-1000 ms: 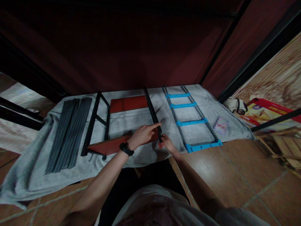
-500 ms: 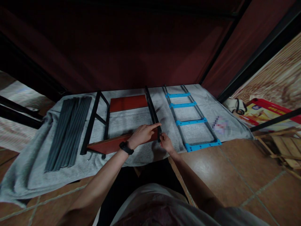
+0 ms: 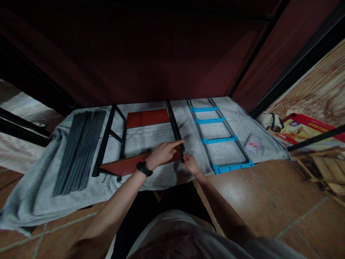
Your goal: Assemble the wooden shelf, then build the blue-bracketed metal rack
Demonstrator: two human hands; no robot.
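My left hand (image 3: 164, 154), with a black watch on its wrist, grips the right end of a red-brown board (image 3: 122, 167). Its index finger stretches onto the black metal side frame (image 3: 176, 129). On the outer side of that frame, my right hand (image 3: 191, 163) has its fingers pinched together against the tube's near end; what they hold is too small or hidden to make out. A second red-brown board (image 3: 148, 118) spans the far part between this side frame and the left black side frame (image 3: 109, 133).
Several grey tubes (image 3: 81, 151) lie at the left on a grey cloth (image 3: 43, 201). To the right lies a ladder-like rack of grey tubes with blue crosspieces (image 3: 233, 167), beside a small blurred packet (image 3: 253, 144). A red box (image 3: 309, 126) and wooden slatted piece (image 3: 327, 171) stand farther right.
Both hands stay nearly where they were at the black side frame. Only slight finger movement and a small shift of the view show.
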